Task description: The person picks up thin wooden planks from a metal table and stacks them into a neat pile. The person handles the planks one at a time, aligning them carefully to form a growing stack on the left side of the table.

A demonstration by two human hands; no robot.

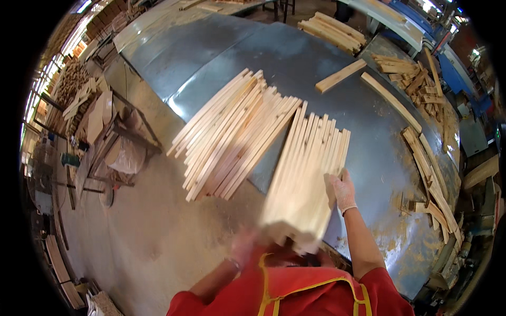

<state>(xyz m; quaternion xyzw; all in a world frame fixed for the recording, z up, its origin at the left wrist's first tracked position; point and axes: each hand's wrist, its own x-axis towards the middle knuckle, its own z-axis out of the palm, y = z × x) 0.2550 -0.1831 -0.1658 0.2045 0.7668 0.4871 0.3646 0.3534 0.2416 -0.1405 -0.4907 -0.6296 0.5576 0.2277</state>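
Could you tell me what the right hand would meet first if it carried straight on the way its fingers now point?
The right hand already rests against the right edge of the near bundle of wooden slats, fingers pointing up along it. Straight on, it would probably just slide along those slats; beyond them lies bare metal table, though depth is unclear.

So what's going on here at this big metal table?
A person in a red top and apron handles a bundle of pale wooden slats on a grey metal table. The gloved right hand presses its right edge; the left hand, blurred, is at its near end. A fanned pile of slats lies to the left, with offcuts along the right side.
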